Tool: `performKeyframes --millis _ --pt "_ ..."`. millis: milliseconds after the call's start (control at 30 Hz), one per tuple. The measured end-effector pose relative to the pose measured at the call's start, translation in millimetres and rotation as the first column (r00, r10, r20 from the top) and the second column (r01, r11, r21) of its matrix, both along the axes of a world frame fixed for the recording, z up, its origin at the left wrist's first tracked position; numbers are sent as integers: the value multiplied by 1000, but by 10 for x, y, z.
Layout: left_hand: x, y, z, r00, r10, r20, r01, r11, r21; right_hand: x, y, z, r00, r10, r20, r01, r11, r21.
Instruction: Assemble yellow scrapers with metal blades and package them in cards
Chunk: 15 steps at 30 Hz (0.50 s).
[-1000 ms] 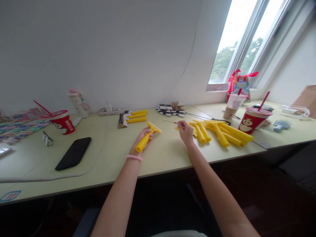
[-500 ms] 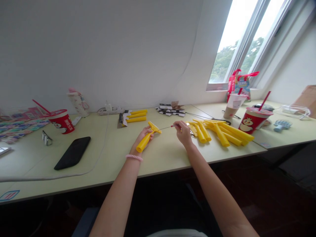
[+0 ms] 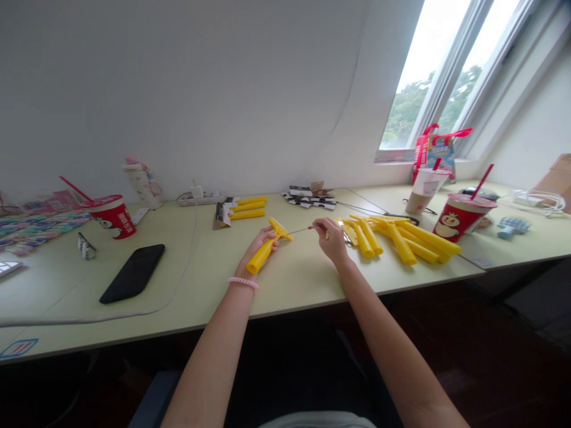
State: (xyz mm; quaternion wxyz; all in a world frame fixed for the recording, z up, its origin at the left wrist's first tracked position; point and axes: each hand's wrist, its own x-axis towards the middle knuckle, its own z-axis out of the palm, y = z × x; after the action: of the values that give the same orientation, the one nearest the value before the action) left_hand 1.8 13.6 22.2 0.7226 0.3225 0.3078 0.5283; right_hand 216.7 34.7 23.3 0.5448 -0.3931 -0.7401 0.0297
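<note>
My left hand point(image 3: 260, 246) is wrapped round a yellow T-shaped tool point(image 3: 262, 254), its tube end pointing down toward me. In my right hand point(image 3: 331, 238) is pinched a thin metal rod point(image 3: 298, 230) with a red part at my fingers, like a screwdriver. The rod's far end meets the head of the yellow tool; the exact contact is too small to make out. Right of my right hand lies a pile of yellow tools point(image 3: 401, 241). Behind my left hand, several yellow handles point(image 3: 247, 213) lie by black-and-white cards point(image 3: 222, 215).
A black phone point(image 3: 134, 273) and a red cup point(image 3: 111, 218) stand left, with a white cable point(image 3: 185, 270) across the table point(image 3: 294, 291). Flattened packaging point(image 3: 310, 196) lies at the back. Another red cup point(image 3: 459, 220) and a lidded drink point(image 3: 423, 193) are at the right.
The whole view has shifted slightly. Both hands keep their grips, and the rod still meets the head of the yellow tool.
</note>
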Motion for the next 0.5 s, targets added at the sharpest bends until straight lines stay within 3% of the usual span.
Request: performKeyframes --millis 233,500 --pt "16 -8 12 999 21 -36 -21 1000 1 16 -35 10 1000 -3 12 4 999 -46" --pt "22 -7 -3 993 23 -113 -21 1000 12 -16 -44 25 994 -36 -104 24 993 -119"
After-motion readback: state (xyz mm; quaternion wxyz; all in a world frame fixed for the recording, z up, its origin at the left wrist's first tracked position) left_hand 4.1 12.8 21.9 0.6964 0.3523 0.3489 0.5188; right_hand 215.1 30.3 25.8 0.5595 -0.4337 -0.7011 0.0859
